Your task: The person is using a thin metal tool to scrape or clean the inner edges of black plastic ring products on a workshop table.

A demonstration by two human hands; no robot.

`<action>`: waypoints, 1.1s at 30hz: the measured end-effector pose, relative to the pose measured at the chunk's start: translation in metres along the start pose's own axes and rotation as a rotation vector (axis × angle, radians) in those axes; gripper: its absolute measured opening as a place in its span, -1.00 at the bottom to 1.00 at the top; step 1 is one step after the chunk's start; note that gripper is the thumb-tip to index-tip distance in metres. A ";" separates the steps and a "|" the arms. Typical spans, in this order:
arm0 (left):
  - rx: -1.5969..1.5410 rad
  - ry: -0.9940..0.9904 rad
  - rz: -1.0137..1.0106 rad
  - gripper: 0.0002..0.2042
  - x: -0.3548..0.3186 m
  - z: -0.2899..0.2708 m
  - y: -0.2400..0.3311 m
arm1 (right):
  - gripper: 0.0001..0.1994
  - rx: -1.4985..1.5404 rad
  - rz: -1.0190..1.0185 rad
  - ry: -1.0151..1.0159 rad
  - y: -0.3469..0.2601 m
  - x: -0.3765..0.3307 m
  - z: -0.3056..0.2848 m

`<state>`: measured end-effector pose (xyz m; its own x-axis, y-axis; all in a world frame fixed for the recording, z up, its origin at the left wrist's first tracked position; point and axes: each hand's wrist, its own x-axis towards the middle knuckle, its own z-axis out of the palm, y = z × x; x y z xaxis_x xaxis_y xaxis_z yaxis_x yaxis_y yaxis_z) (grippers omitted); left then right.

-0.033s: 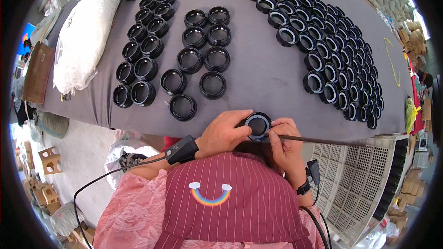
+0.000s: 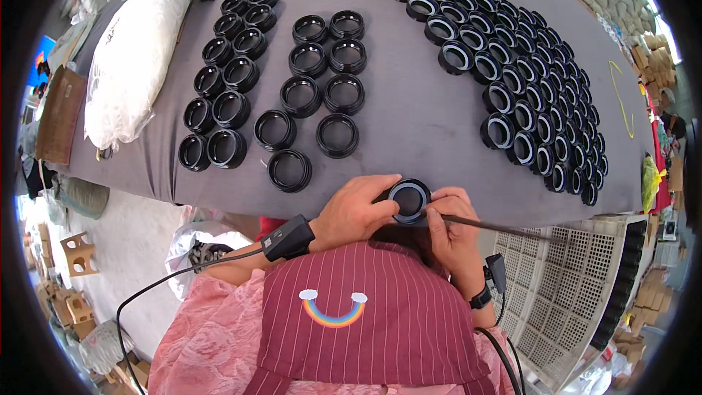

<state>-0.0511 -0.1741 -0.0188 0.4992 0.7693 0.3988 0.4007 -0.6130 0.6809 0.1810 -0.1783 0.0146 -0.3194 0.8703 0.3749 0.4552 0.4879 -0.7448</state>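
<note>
My left hand (image 2: pixel 356 210) grips a black round ring (image 2: pixel 409 199) with a pale liner inside, held at the near edge of the grey table (image 2: pixel 409 113). My right hand (image 2: pixel 453 232) pinches a thin dark stick (image 2: pixel 504 227) whose tip touches the ring's right rim. Both hands sit close together above my striped red apron. A black band with a cable is strapped on my left wrist, and a watch is on my right wrist.
Several empty black rings (image 2: pixel 292 95) lie in rows at the table's left and middle. Several rings with pale liners (image 2: pixel 512 58) fill the right side. A white filled bag (image 2: pixel 135 51) lies at far left. White perforated crates (image 2: pixel 578 285) stand at lower right.
</note>
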 end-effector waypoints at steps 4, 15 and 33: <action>0.002 0.019 0.003 -0.74 0.003 -0.003 0.001 | -0.91 -0.076 -0.049 0.080 0.001 0.010 0.007; 0.030 0.069 0.052 -0.82 -0.002 0.005 -0.005 | -0.94 0.220 -0.046 0.025 0.016 0.005 0.031; 0.277 -0.001 -0.666 -0.78 -0.003 -0.047 0.038 | -0.80 0.306 0.276 0.179 0.010 -0.013 0.035</action>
<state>-0.0737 -0.1917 0.0347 0.0823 0.9955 -0.0475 0.8000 -0.0376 0.5988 0.1602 -0.1877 -0.0170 -0.0589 0.9762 0.2087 0.2279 0.2167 -0.9493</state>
